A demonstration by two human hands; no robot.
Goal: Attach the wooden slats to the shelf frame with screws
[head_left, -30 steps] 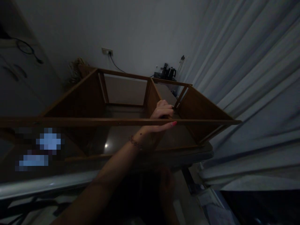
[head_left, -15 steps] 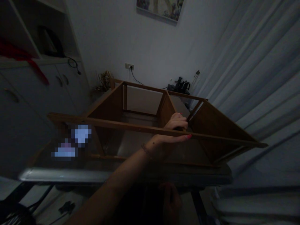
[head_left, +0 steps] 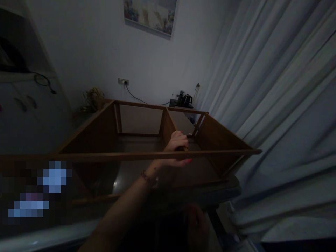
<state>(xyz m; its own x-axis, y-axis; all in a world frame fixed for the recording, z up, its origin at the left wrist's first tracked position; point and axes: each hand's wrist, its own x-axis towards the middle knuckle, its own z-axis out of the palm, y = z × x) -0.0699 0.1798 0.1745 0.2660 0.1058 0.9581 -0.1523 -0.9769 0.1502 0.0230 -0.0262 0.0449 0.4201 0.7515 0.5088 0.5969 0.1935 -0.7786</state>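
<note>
A brown wooden shelf unit (head_left: 225, 134) lies on its side, its open compartments facing up. My left hand (head_left: 175, 145) reaches across it and grips the near rail where a divider board meets it. The fingers wrap over the far side, and the thumb with a red nail lies along the near side. Low in the view and in deep shadow, my right hand (head_left: 198, 224) is near my body below the table edge, apart from the unit. Its fingers look curled; whatever they may hold is too dark to make out.
Beneath the unit is a dark table (head_left: 231, 187). White curtains (head_left: 262, 105) hang close on the right. Behind stand a black kettle (head_left: 187, 100) and dried plants (head_left: 93, 98). A white cabinet (head_left: 26, 119) is at left; a blurred patch (head_left: 55, 176) covers the near left.
The view has turned to the right and come closer, so the unit and room shift left. My left hand keeps its hold on the rail; the right hand stays low.
</note>
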